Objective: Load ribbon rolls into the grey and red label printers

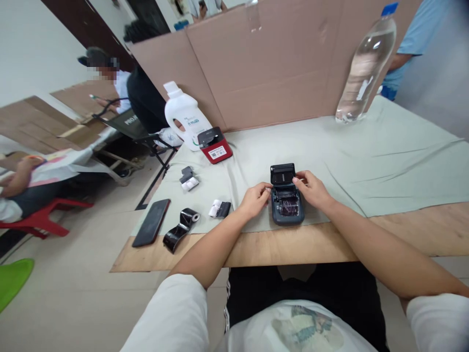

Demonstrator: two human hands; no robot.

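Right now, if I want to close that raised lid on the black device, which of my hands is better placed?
Probably your right hand: its thumb and fingers are at the right edge of the raised lid. Your left hand has its fingertips lower, by the left side of the black device.

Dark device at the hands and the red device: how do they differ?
The dark device is dark overall; the red device has a red front bearing a white label. The left hand and right hand touch the dark device; neither touches the red device, farther back. Both devices rest on the table.
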